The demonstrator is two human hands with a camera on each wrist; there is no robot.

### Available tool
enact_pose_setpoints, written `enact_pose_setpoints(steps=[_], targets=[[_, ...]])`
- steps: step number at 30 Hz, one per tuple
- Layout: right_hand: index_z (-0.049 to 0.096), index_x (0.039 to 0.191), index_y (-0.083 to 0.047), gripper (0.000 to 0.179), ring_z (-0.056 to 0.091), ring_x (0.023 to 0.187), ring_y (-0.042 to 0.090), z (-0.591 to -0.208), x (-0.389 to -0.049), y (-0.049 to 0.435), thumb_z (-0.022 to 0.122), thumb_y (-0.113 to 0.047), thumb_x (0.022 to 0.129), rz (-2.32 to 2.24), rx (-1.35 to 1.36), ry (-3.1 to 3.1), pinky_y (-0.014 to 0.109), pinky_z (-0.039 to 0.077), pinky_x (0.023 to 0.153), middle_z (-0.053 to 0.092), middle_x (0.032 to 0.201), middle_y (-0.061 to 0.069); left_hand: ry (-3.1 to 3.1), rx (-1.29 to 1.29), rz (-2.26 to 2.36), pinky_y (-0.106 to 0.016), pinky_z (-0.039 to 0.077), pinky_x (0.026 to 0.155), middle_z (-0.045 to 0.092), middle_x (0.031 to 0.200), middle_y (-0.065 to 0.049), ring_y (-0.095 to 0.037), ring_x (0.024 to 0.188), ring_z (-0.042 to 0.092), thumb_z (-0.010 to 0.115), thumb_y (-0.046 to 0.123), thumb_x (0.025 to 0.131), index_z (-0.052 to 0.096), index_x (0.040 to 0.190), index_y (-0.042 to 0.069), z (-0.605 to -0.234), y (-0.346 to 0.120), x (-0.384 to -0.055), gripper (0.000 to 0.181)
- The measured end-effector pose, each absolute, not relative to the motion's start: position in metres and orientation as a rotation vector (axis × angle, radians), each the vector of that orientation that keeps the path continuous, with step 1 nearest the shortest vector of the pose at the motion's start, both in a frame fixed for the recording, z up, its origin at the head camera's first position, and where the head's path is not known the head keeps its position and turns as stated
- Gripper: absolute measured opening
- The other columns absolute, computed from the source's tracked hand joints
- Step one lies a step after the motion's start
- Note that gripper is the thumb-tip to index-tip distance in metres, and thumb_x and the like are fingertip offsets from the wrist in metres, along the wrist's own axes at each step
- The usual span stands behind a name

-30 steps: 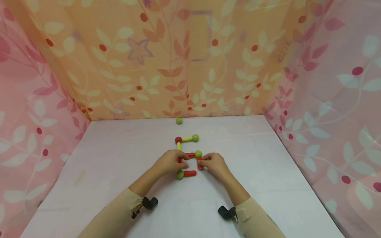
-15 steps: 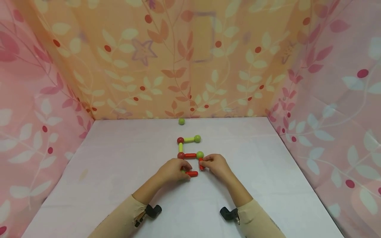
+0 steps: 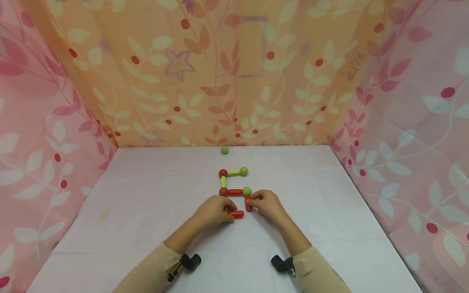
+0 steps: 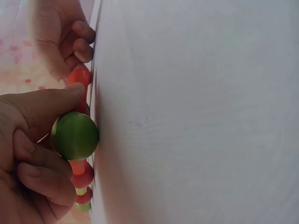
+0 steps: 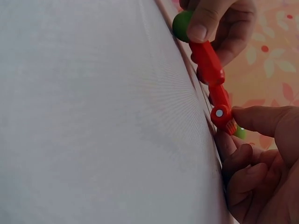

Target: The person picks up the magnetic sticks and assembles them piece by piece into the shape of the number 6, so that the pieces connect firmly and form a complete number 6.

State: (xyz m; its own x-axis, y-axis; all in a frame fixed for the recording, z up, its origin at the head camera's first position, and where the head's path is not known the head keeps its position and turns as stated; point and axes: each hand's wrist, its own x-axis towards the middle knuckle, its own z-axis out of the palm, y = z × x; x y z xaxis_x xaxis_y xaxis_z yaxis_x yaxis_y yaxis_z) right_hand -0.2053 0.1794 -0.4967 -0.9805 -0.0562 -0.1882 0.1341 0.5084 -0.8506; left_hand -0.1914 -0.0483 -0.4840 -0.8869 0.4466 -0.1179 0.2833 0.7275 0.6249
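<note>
My left hand [image 3: 213,211] grips the near green ball [image 4: 75,136], with its thumb along the red rod [image 3: 236,214] that sticks out from the ball to the right. My right hand [image 3: 268,203] pinches another red rod [image 3: 248,203], whose far end meets a green ball [image 3: 247,191]. In the right wrist view a pale round spot shows on this rod's end [image 5: 219,113]. The near ends of the two red rods lie close together. A further red rod [image 3: 235,192] joins that green ball to a red ball [image 3: 223,191]. My left hand covers part of the left side.
Farther back, yellow-green rods [image 3: 233,172] link a red ball [image 3: 222,173] and a green ball [image 3: 243,171]. A loose green ball [image 3: 224,149] lies near the back edge of the white table [image 3: 154,175]. Patterned cloth [image 3: 205,101] walls stand around three sides.
My left hand has come nearer along the left side onto the near green ball, uncovering the red ball behind. The right hand keeps its pinch on the rod. The view has shifted slightly.
</note>
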Motion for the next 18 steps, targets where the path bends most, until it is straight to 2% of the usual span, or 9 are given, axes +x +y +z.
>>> enact_pose_setpoints(steps=[10, 18], targets=[[0.075, 0.101, -0.008, 0.023, 0.057, 0.065, 0.016, -0.490, -0.207, 0.180, 0.081, -0.026, 0.088, -1.377, 0.024, 2.573, 0.028, 0.048, 0.059, 0.069, 0.085, 0.002, 2.574, 0.507, 1.112, -0.032, 0.051, 0.075, 0.070, 0.090, 0.015, -0.014, 0.089, 0.059, 0.087, 0.022, 0.082, 0.081, 0.102, 0.028, -0.490, -0.058, -0.194, 0.021], [0.074, 0.112, -0.011, 0.029, 0.063, 0.080, 0.018, -0.446, -0.238, 0.207, 0.075, -0.033, 0.093, -0.927, -0.261, 2.657, 0.032, 0.052, 0.070, 0.070, 0.097, 0.001, 2.504, 0.424, 1.206, -0.033, 0.051, 0.070, 0.070, 0.091, 0.011, -0.019, 0.090, 0.058, 0.087, 0.023, 0.082, 0.081, 0.100, 0.030, -0.497, -0.062, -0.194, 0.021]])
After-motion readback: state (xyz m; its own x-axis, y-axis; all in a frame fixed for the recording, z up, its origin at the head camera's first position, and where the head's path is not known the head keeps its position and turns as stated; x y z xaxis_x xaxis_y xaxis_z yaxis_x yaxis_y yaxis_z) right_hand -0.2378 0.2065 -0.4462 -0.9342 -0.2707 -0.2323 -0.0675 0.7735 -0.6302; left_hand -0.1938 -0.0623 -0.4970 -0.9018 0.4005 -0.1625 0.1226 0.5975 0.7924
